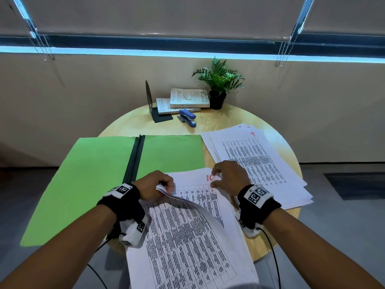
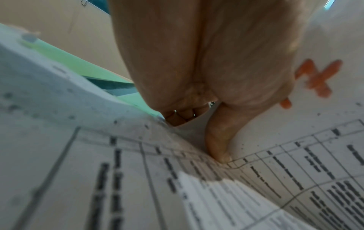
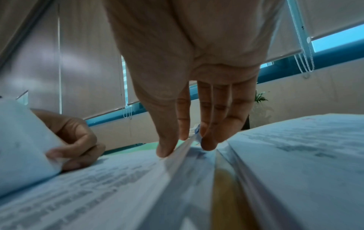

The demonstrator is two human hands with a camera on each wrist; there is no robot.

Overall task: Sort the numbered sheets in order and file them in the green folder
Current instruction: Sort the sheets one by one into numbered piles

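Observation:
The green folder lies open on the left of the round table, with its black spine clip running down the middle. A pile of printed sheets lies in front of me. My left hand grips the curled-up top corners of several sheets; in the left wrist view the thumb presses on paper. Beneath them shows the sheet marked red 10. My right hand pinches its right edge between thumb and fingers. A second pile topped by sheet 9 lies to the right.
At the back of the wooden table stand a black bookend, two stacked books, a blue stapler and a potted plant. Both the near pile and the folder overhang the table's front edge.

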